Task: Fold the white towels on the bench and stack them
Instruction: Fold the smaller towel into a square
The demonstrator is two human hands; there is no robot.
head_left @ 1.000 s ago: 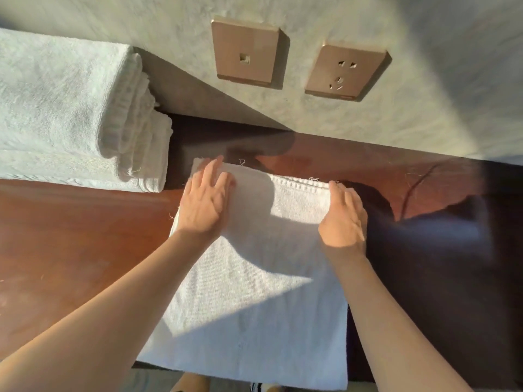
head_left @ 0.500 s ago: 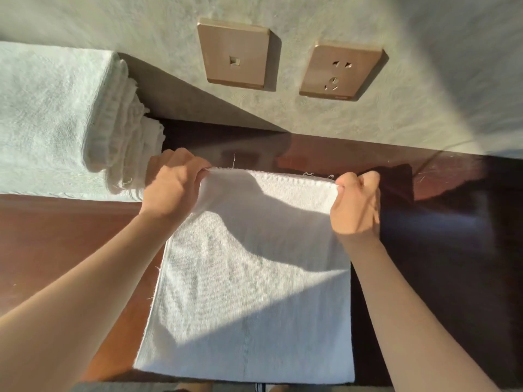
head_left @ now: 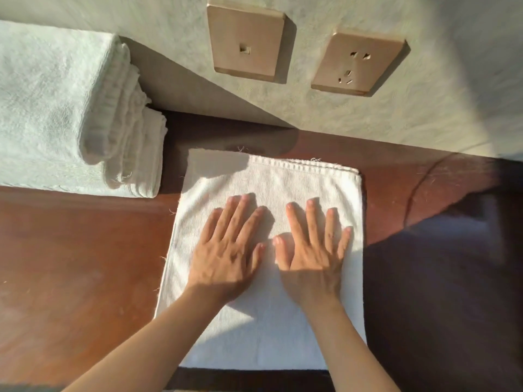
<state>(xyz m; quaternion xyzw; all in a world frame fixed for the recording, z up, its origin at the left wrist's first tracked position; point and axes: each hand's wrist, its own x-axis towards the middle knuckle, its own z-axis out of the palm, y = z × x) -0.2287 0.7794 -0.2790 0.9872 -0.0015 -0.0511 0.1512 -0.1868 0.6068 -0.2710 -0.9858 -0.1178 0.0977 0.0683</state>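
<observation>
Pressing flat on the white towel (head_left: 263, 329) at the centre of the frame, the left hand (head_left: 226, 258) and right hand (head_left: 314, 258) lie side by side, fingers straight and spread, gripping nothing. The towel lies folded on the reddish wooden bench (head_left: 70, 264). At the upper left sits a stack of folded towels (head_left: 56, 108); 2 wall plates (head_left: 244, 41) sit above
</observation>
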